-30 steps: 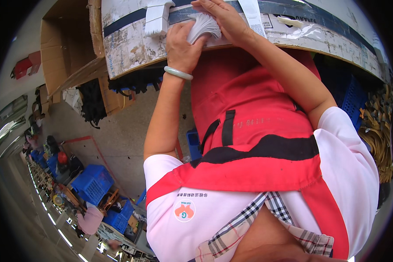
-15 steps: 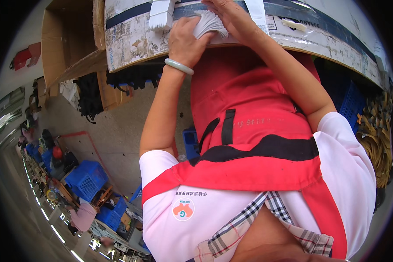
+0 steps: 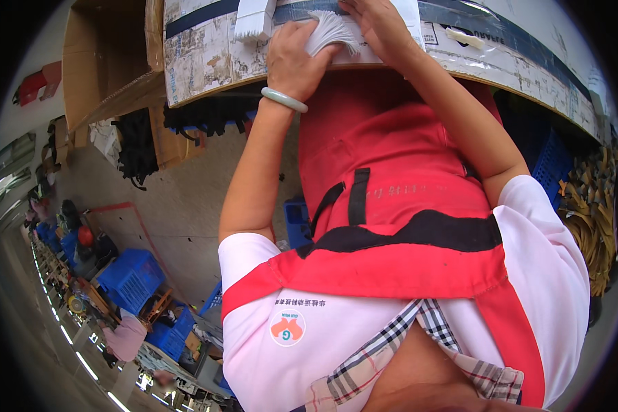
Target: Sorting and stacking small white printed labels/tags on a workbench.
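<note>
My left hand [image 3: 296, 60] is closed round a thick bundle of white paper slips [image 3: 333, 33], its free edges fanned out to the right. A pale bangle sits on that wrist. My right hand [image 3: 381, 31] is just right of the fan, fingers apart and bent toward it; their tips lie near the upper picture edge, and no slip shows in them. Left of my left hand, a second stack of white slips [image 3: 255, 20] rests on the taped carton top [image 3: 209, 65]. A white sheet [image 3: 410, 20] lies partly behind my right hand.
A small white piece [image 3: 463, 38] lies on the carton's right part. An open cardboard box [image 3: 106, 62] stands to the left, with black straps [image 3: 139, 147] hanging below it. Blue crates [image 3: 132, 280] and another person [image 3: 125, 336] are farther off at lower left.
My right hand has moved slightly right, away from the bundle's upper edge. The slips in my left hand are fanned wider. My left hand has barely shifted.
</note>
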Demonstrator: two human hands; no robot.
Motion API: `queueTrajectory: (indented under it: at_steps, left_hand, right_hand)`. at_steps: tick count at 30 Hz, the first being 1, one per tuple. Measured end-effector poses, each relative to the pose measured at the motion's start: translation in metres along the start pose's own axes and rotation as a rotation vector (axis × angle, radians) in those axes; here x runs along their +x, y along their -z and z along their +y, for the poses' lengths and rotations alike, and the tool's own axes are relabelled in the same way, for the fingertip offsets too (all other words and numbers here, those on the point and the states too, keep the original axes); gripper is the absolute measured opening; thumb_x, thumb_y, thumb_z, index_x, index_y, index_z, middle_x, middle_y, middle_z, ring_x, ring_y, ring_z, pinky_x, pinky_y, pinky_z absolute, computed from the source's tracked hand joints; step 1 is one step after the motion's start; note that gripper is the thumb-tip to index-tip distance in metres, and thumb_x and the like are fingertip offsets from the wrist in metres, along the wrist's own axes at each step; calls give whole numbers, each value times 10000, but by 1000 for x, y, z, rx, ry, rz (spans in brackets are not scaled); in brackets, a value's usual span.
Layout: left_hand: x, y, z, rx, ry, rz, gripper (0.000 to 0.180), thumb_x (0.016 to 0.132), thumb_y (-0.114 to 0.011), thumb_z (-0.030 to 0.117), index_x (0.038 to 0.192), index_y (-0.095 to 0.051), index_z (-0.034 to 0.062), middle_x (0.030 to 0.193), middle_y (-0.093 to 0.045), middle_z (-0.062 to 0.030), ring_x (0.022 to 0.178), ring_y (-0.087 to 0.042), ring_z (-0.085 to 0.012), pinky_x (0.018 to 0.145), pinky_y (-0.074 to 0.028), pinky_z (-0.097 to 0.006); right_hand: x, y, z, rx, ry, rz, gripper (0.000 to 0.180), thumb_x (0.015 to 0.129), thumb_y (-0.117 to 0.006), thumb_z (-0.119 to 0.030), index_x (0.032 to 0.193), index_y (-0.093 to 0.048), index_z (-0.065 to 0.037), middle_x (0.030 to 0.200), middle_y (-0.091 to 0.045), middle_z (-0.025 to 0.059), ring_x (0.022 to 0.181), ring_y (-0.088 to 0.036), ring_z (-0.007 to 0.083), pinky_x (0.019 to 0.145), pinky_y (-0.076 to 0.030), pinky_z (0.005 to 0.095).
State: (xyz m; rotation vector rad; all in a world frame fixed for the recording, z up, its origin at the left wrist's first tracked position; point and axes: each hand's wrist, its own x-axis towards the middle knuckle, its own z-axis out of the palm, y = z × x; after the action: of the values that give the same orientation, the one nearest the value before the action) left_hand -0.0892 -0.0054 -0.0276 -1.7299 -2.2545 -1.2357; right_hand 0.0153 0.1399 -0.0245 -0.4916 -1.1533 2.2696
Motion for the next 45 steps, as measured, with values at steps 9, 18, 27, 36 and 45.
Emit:
queueTrajectory:
  at_steps: [9,18,27,36,45]
  left_hand:
    - [2,3,4,47,24,-60,488,738,-820,266,1121,-679,-3,1041,-655,-139,962,-637,-319,851,-511,-382]
    - [5,10,7,98,46,-133,536,744,-814,320,1158,-668,11,1049,-649,-149,992,-627,-331,871,-506,-400]
    - [4,9,6,92,25,-114,537,717,-810,358,1112,-674,21,993,-638,-154,966,-606,-350,863,-486,-438]
    - [4,8,3,89,7,-118,536,767,-792,342,1164,-660,5,1026,-643,-144,967,-624,-332,858,-502,-401]
    - [8,19,20,21,97,-144,496,722,-810,230,1121,-652,-17,1010,-638,-196,964,-625,-373,854,-508,-427]
  right_hand:
    - [-13,-14,17,0,89,158,353,1034,-520,-242,1329,-533,-48,1245,-573,48,1165,-518,125,1036,-383,279]
    - [-26,-17,18,-24,112,173,351,1029,-534,-240,1310,-534,-30,1239,-578,59,1177,-523,132,1021,-401,267]
    - [-31,-12,18,24,149,187,327,1028,-537,-213,1299,-540,-30,1177,-575,21,1079,-529,104,978,-412,251]
    - [-23,-20,17,-123,135,194,326,1011,-578,-210,1279,-552,-28,1155,-584,25,1056,-529,100,952,-410,231]
    - [-57,12,-55,-1572,411,-306,365,758,-808,-333,930,-638,-59,987,-631,84,965,-607,291,857,-477,363]
